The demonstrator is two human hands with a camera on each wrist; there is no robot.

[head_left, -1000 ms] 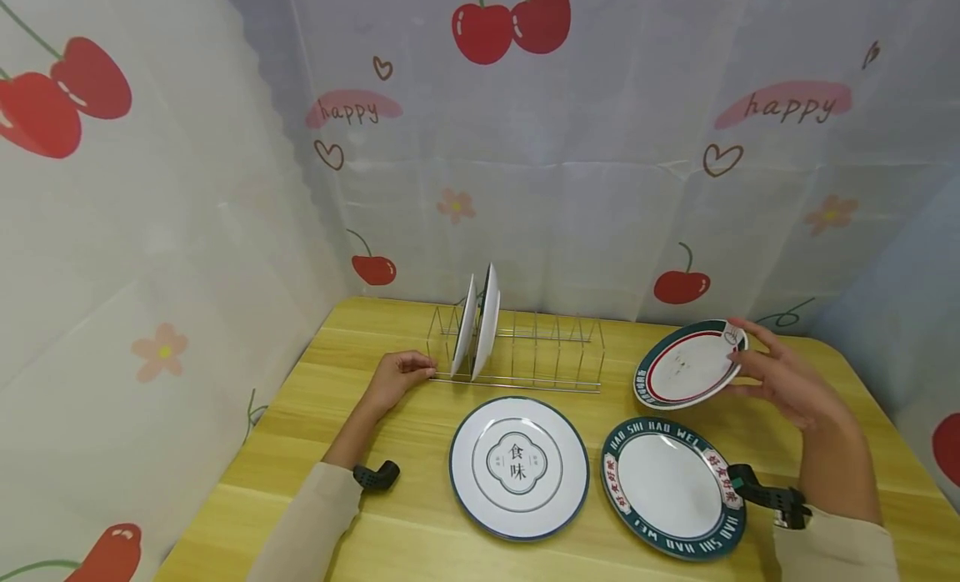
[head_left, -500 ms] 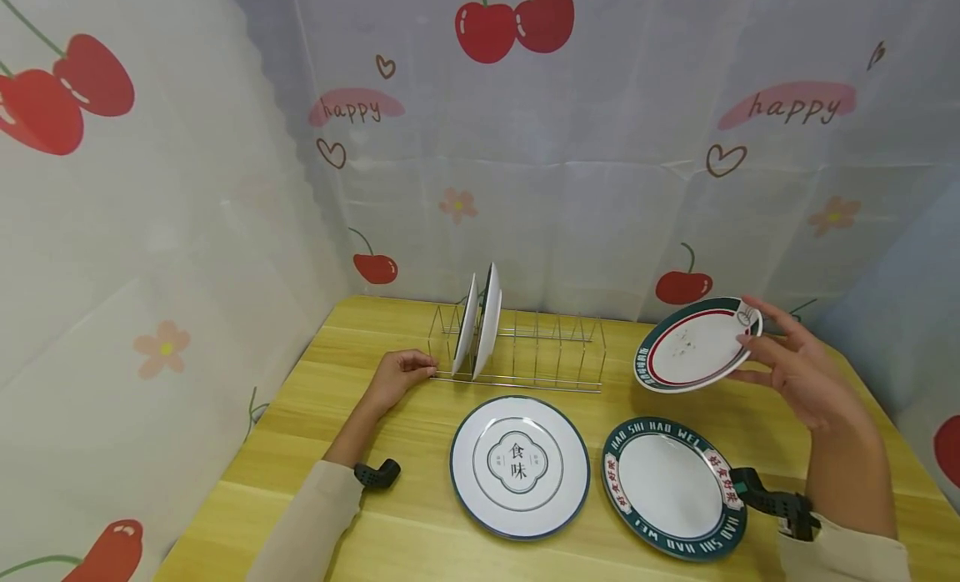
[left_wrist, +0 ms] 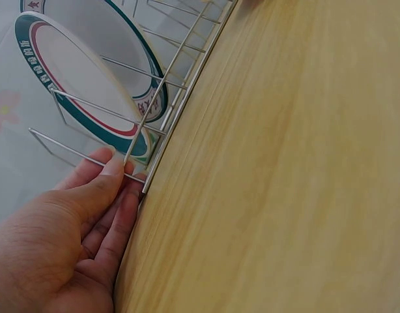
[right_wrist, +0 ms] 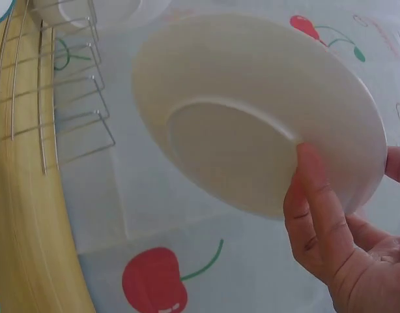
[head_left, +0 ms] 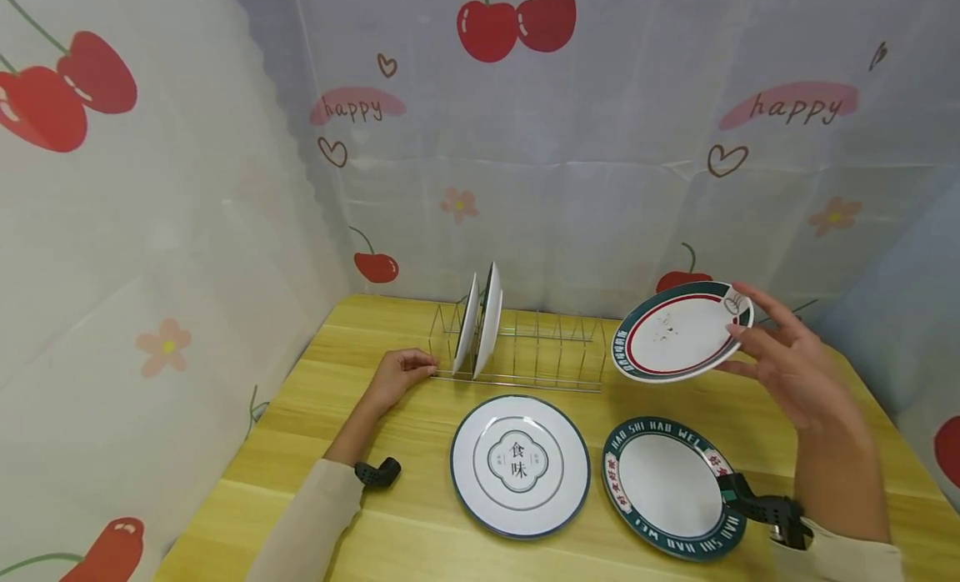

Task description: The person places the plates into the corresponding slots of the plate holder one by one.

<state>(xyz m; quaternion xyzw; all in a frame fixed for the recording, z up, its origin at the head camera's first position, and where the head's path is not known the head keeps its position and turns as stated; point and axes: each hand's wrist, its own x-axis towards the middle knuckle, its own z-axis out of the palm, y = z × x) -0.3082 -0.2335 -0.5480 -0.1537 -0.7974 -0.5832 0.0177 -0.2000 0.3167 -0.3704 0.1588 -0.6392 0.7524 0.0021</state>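
A wire plate rack [head_left: 555, 388] stands at the back of the table, two plates upright in its left slots. My left hand [head_left: 396, 380] pinches the rack's front left corner; in the left wrist view the thumb and fingers close round the wire end, beside a green-rimmed plate [left_wrist: 76, 124]. Raised above the table, my right hand [head_left: 798, 369] grips a white plate [head_left: 678, 336] with a green rim and red ring by its right edge. That plate is tilted, its face toward the head camera. Fingers press its pale underside [right_wrist: 232, 137] in the right wrist view.
Flat on the wooden table [head_left: 405, 499] lie a blue-rimmed white plate [head_left: 520, 467] in front of the rack and a green-rimmed lettered plate [head_left: 667, 486] to its right. A cherry-printed sheet [head_left: 555, 215] hangs behind the table.
My right hand has lifted the plate higher, first slightly right and then left toward the rack. The left hand keeps its grip on the rack corner.
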